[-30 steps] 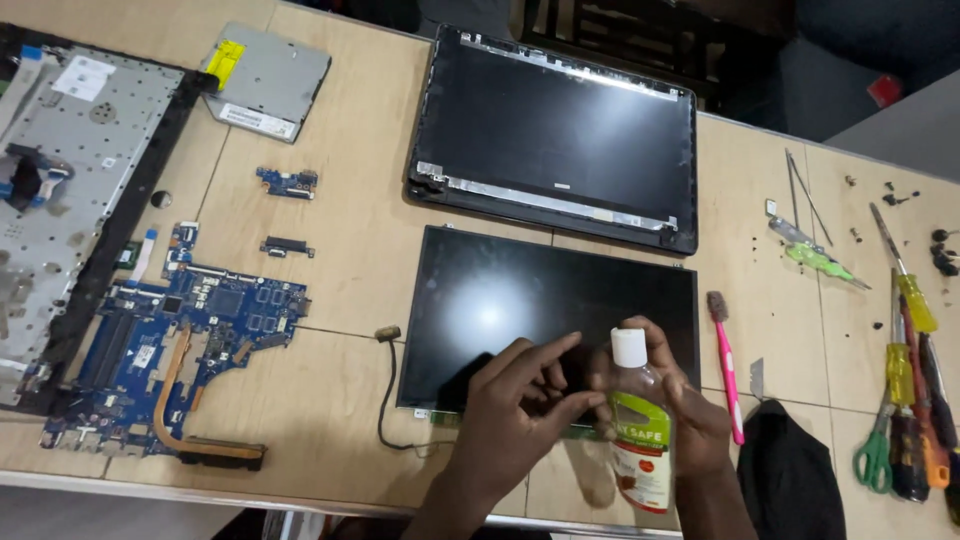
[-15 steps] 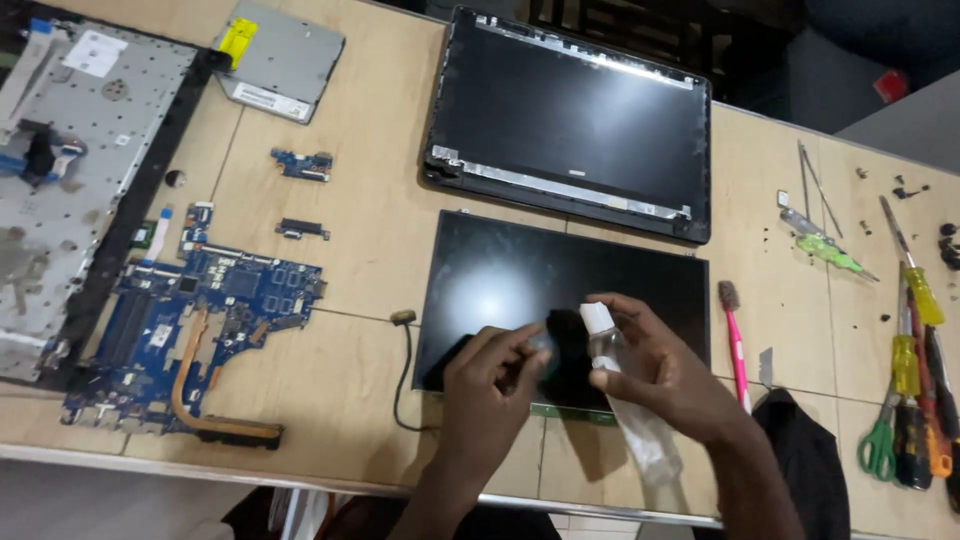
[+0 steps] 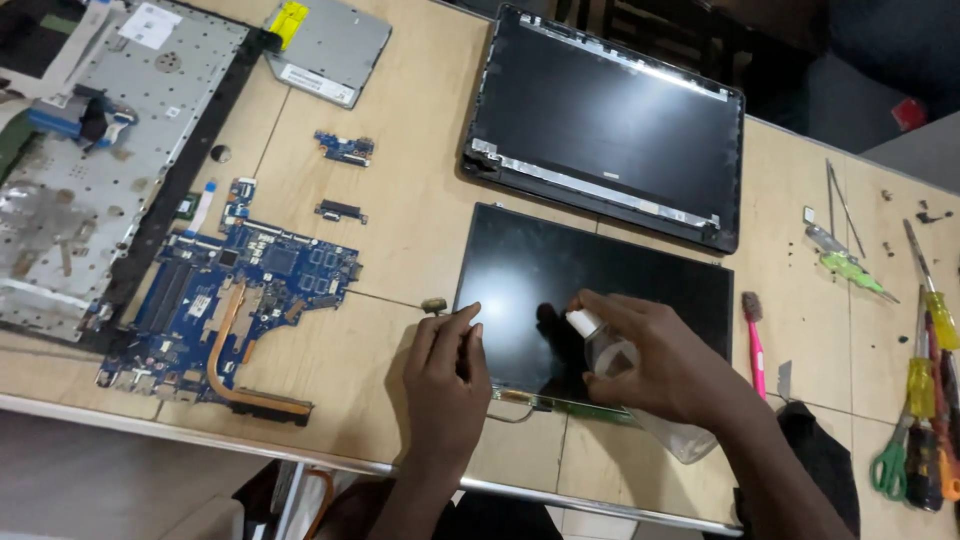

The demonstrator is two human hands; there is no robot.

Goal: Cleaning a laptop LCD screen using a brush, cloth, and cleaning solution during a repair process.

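Head view: right hand (image 3: 670, 370) wraps a clear spray bottle (image 3: 612, 352), tipped so its white nozzle points at the black screen panel (image 3: 560, 290) lying flat on the wooden table (image 3: 420, 200). Left hand (image 3: 445, 375), curled and empty, presses the panel's left edge to steady it.

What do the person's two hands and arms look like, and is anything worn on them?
Both are bare. The left hand and the right hand carry no gloves, and I see no rings, watch or bracelet. The forearms are bare too, with no sleeves in view as far as the bottom edge of the picture. The fingers have short nails, with no markings.
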